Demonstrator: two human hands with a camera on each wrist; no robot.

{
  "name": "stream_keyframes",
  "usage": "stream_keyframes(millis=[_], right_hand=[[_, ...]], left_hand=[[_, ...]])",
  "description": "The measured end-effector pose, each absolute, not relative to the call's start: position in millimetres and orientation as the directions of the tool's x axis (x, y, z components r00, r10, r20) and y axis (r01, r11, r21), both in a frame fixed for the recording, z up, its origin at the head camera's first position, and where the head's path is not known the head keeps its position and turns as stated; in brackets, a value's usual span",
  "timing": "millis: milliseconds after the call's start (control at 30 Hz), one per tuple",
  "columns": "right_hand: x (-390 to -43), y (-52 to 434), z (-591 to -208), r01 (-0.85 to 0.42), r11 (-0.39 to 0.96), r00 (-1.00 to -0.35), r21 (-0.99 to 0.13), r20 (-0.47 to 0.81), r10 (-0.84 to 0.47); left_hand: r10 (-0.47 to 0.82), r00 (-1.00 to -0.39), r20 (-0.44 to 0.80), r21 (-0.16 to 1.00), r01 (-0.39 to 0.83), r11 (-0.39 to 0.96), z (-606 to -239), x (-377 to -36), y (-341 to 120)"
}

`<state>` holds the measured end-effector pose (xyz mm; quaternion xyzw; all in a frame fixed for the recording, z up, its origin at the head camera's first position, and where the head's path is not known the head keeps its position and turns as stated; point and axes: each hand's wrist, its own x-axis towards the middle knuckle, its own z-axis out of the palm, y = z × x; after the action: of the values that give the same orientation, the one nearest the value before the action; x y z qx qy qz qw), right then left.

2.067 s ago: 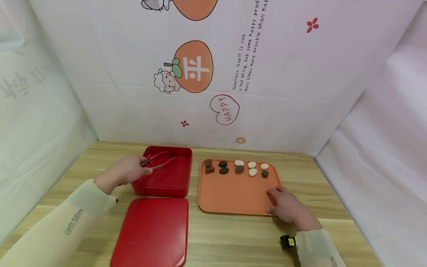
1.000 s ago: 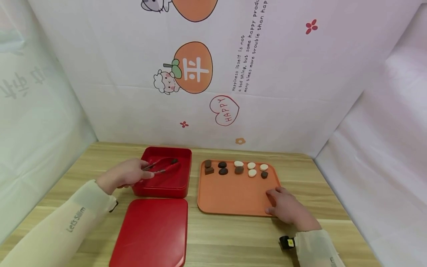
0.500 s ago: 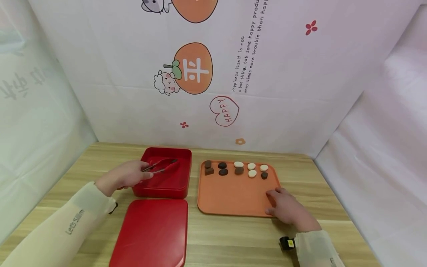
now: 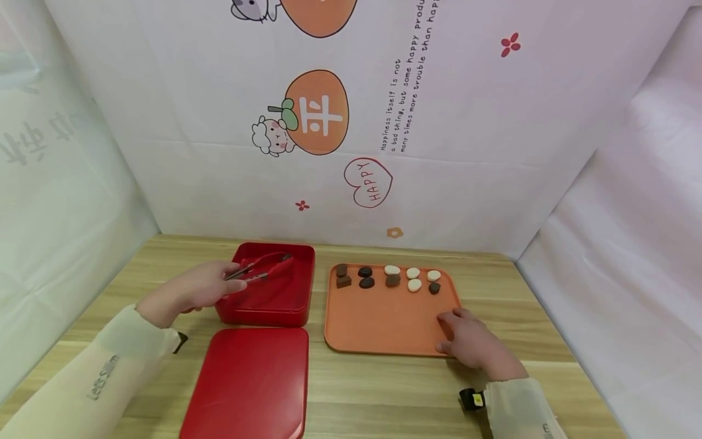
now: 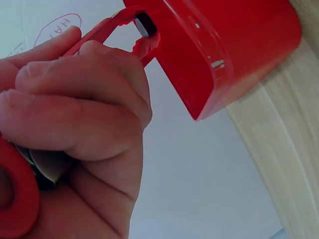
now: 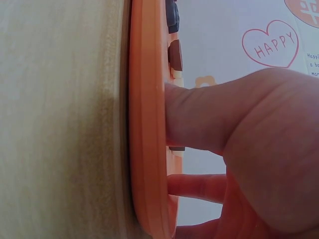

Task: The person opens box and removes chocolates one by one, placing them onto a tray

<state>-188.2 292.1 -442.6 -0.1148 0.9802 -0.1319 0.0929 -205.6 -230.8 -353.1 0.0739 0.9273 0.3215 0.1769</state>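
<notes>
In the head view my left hand [image 4: 208, 285] grips red-tipped tongs [image 4: 256, 277] over the open red box [image 4: 264, 317] at the left. A small dark chocolate-like piece [image 5: 145, 24] sits between the tong tips in the left wrist view. My right hand [image 4: 473, 338] rests at the front right corner of the orange tray [image 4: 384, 323], with thumb and fingertips touching it. Along the tray's far side lie several small pieces in two rows, among them brown blocks [image 4: 343, 281], black ovals [image 4: 366, 283] and white ovals [image 4: 414, 285].
A red lid [image 4: 249, 381] lies flat on the wooden table [image 4: 378, 396], in front of the box. Printed white cloth [image 4: 455, 201] stands as a wall behind the table, with more white cloth on both sides. The tray stands close to the right of the box.
Over the box, the tongs dipped with the dark piece and have since come up a little, while my left hand shifted slightly left. My right hand and the tray have stayed put.
</notes>
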Motion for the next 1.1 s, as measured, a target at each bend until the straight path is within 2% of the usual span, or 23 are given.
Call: stream_keyframes(millis=[700,1100], right_hand=[[-187.3,290.8,-442.1,-0.211,0.941,-0.957,-0.266,-0.142,-0.254],[-185.9,290.2,-441.1,-0.210,0.940,-0.958,-0.269,-0.136,-0.253]], left_hand=[[0.319,-0.926,-0.202,0.608,0.137,0.782,-336.8,-186.4,-197.6],[0.392,-0.904,-0.170,0.601,0.220,0.768,-342.3,-182.1,-168.4]])
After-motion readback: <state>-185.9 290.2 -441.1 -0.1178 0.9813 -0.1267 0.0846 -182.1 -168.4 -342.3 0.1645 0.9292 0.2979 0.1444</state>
